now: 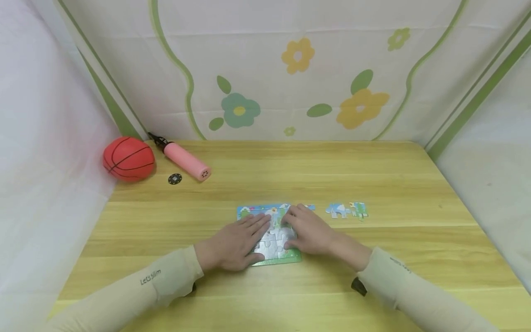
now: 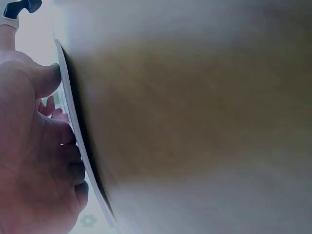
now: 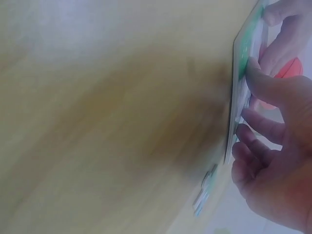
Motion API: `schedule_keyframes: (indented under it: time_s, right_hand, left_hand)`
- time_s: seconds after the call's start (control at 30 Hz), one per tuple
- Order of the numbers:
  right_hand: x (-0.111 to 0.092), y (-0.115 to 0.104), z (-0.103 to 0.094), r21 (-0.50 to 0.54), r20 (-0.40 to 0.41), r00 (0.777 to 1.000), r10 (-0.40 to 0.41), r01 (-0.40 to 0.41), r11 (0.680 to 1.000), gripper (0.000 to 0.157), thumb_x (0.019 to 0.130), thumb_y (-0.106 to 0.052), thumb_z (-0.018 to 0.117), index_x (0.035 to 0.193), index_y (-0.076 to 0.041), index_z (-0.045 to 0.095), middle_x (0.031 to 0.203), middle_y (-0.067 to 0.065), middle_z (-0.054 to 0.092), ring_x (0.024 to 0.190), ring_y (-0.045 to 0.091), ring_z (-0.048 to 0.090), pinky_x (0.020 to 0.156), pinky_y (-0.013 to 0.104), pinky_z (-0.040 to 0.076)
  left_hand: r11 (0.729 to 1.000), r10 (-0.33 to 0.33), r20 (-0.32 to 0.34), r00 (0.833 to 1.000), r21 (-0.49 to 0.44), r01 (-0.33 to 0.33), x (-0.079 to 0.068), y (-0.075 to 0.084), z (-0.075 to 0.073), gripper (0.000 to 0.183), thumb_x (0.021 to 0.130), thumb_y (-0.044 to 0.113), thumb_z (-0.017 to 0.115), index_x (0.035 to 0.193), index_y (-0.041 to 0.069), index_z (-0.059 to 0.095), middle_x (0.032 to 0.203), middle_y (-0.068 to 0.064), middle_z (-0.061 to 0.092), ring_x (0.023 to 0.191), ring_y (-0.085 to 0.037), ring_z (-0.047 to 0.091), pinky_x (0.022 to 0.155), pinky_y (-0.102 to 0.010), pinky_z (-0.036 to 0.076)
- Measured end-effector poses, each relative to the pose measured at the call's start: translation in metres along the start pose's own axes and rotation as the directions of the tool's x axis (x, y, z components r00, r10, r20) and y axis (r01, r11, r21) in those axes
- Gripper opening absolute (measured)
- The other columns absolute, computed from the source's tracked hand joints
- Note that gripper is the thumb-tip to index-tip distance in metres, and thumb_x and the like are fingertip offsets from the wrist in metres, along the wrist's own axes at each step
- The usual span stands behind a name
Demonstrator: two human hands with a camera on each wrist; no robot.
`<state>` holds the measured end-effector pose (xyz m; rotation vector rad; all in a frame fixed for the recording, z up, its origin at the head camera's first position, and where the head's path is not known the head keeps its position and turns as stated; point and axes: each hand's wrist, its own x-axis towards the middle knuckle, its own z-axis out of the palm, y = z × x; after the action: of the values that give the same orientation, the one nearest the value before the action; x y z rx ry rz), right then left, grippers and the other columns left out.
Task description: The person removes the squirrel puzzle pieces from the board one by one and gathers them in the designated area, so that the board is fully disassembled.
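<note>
A jigsaw puzzle (image 1: pixel 269 246) lies on the table, its board blue along the far edge and green along the near edge, with several interlocked pieces inside. My left hand (image 1: pixel 238 242) rests on its left part, fingers extended and thumb near the lower border. On the right part, my right hand (image 1: pixel 311 230) touches the puzzle with bent fingers, the thumb set apart from the index finger. In the right wrist view, the right thumb (image 3: pixel 265 85) and fingertips meet the puzzle's face. Both hands cover parts of the picture.
Two loose puzzle pieces (image 1: pixel 338 210) lie to the right of the board. At the back left are a red ball (image 1: pixel 128 159) with black lines, a pink hand pump (image 1: pixel 186 160) and a small black disc (image 1: pixel 175 179). Fabric walls border the wooden table (image 1: pixel 415 184).
</note>
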<state>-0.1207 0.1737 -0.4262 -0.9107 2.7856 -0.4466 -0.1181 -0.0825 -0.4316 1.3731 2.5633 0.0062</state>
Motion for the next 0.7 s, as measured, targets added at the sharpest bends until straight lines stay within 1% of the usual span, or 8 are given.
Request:
schedule_keyframes:
  time_s: [0.1, 0.2, 0.37, 0.47, 0.63, 0.7]
  right_hand:
    - [0.0017, -0.0013, -0.0005, 0.021, 0.014, 1.0, 0.023, -0.023, 1.0, 0.046, 0.082, -0.035, 0.088, 0.116, -0.01, 0.07, 0.118, 0.005, 0.065, 0.109, 0.021, 0.055, 0.097, 0.04, 0.054]
    - [0.0038, -0.0021, -0.0018, 0.032, 0.026, 0.999, 0.033, -0.034, 0.999, 0.049, 0.08, -0.034, 0.089, 0.116, -0.009, 0.068, 0.118, 0.006, 0.066, 0.11, 0.022, 0.056, 0.099, 0.042, 0.054]
    - [0.0068, -0.0032, -0.0044, 0.067, 0.042, 0.998, 0.047, -0.05, 0.997, 0.057, 0.077, -0.031, 0.091, 0.122, -0.007, 0.064, 0.119, 0.008, 0.066, 0.111, 0.024, 0.057, 0.1, 0.042, 0.054]
    - [0.0071, -0.0043, -0.0056, 0.083, 0.044, 0.998, 0.054, -0.057, 0.995, 0.058, 0.077, -0.028, 0.091, 0.124, -0.006, 0.065, 0.118, 0.007, 0.064, 0.11, 0.023, 0.055, 0.098, 0.041, 0.054]
    - [0.0058, -0.0062, -0.0058, 0.101, 0.019, 0.999, 0.034, -0.036, 0.994, 0.054, 0.077, -0.025, 0.091, 0.122, -0.008, 0.066, 0.113, 0.004, 0.059, 0.108, 0.02, 0.052, 0.094, 0.038, 0.052]
    - [0.0054, -0.0063, -0.005, 0.1, -0.006, 1.0, 0.007, -0.007, 0.995, 0.048, 0.078, -0.022, 0.09, 0.117, -0.009, 0.066, 0.111, 0.002, 0.06, 0.107, 0.02, 0.053, 0.094, 0.039, 0.052]
  left_hand:
    - [1.0, -0.01, 0.006, 1.0, 0.0, 0.01, -0.0001, -0.0001, 0.0002, 0.081, 0.107, 0.056, 0.042, 0.165, 0.003, 0.023, 0.175, -0.013, 0.021, 0.164, -0.029, 0.021, 0.135, -0.043, 0.024]
    - [1.0, -0.008, -0.001, 1.0, 0.003, 0.008, 0.0002, -0.0002, 0.0003, 0.081, 0.106, 0.055, 0.044, 0.164, 0.002, 0.026, 0.175, -0.014, 0.023, 0.163, -0.03, 0.023, 0.135, -0.044, 0.026]
    - [1.0, -0.016, 0.011, 1.0, 0.003, 0.016, 0.0018, 0.0003, -0.0006, 0.082, 0.105, 0.056, 0.045, 0.164, 0.003, 0.025, 0.175, -0.013, 0.023, 0.164, -0.029, 0.023, 0.135, -0.043, 0.025]
    - [1.0, -0.018, 0.021, 1.0, 0.001, 0.018, 0.0026, 0.0007, -0.0014, 0.082, 0.105, 0.056, 0.044, 0.164, 0.003, 0.025, 0.175, -0.012, 0.023, 0.164, -0.029, 0.022, 0.135, -0.043, 0.025]
    - [1.0, -0.016, 0.022, 1.0, 0.004, 0.016, 0.0025, 0.0007, -0.0018, 0.081, 0.106, 0.056, 0.044, 0.164, 0.003, 0.025, 0.175, -0.013, 0.023, 0.164, -0.029, 0.023, 0.135, -0.043, 0.025]
    - [1.0, -0.018, 0.026, 1.0, 0.007, 0.018, 0.0024, 0.0005, -0.0021, 0.081, 0.106, 0.056, 0.043, 0.164, 0.003, 0.025, 0.175, -0.012, 0.022, 0.164, -0.029, 0.022, 0.135, -0.043, 0.025]
